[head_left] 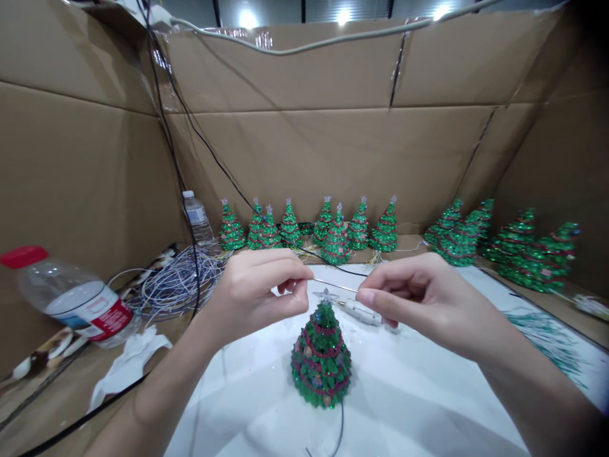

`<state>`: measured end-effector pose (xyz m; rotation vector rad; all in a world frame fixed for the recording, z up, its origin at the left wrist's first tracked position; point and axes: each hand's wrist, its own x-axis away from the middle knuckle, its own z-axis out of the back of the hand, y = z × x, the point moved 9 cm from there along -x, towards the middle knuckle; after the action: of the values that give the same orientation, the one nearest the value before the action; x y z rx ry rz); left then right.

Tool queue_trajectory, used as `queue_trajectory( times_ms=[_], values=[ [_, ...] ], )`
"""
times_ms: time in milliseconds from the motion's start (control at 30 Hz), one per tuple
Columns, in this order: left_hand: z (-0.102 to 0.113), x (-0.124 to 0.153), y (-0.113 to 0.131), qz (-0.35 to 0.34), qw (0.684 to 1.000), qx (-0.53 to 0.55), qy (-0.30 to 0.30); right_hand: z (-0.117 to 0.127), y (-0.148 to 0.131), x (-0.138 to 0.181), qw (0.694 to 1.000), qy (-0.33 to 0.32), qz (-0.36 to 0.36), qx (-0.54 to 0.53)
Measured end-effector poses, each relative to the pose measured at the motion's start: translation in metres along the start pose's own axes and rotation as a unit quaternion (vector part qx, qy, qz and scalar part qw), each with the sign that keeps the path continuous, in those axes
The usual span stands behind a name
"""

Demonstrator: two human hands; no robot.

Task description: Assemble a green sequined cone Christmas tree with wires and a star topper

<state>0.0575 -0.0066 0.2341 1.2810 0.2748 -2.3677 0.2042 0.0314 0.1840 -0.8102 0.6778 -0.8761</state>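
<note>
A thin, metal-looking wire (335, 285) stretches nearly straight between my two hands. My left hand (266, 285) pinches its left end between thumb and forefinger. Its right end is in the closed thumb and fingers of my right hand (419, 295). Just below the wire, a small green beaded Christmas tree (321, 362) stands upright on the white work surface (404, 393). Red garlands circle it, and a clear star (325, 296) tops it. A dark wire (342, 422) runs out from its base. Behind my right fingertips lies a white pen-shaped tool (359, 312) with a pointed tip.
Several similar trees (335, 238) line the back, with more (528, 251) at the right. Tangled wire (178, 282), a red-capped bottle (80, 301), a smaller bottle (197, 216) and crumpled tissue (130, 362) are at left. Green strands (547, 336) lie at right. Cardboard walls (304, 139) enclose the space.
</note>
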Motion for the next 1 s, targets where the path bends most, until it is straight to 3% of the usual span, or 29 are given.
queue_trajectory(
  times_ms=[233, 567, 1000],
  values=[
    [-0.0001, -0.0002, -0.0012, 0.008, 1.000, -0.003, 0.005, -0.0027, 0.0016, -0.0016, 1.000, -0.009, -0.015, -0.025],
    [0.0012, 0.0007, -0.0056, 0.021, 0.999, -0.005, 0.028, -0.0019, -0.0081, 0.0024, 0.998, -0.002, 0.029, 0.051],
    [-0.0076, 0.0007, -0.0037, 0.012, 0.999, 0.028, -0.042, -0.0073, -0.0004, 0.0059, 0.999, -0.042, -0.008, 0.024]
  ],
)
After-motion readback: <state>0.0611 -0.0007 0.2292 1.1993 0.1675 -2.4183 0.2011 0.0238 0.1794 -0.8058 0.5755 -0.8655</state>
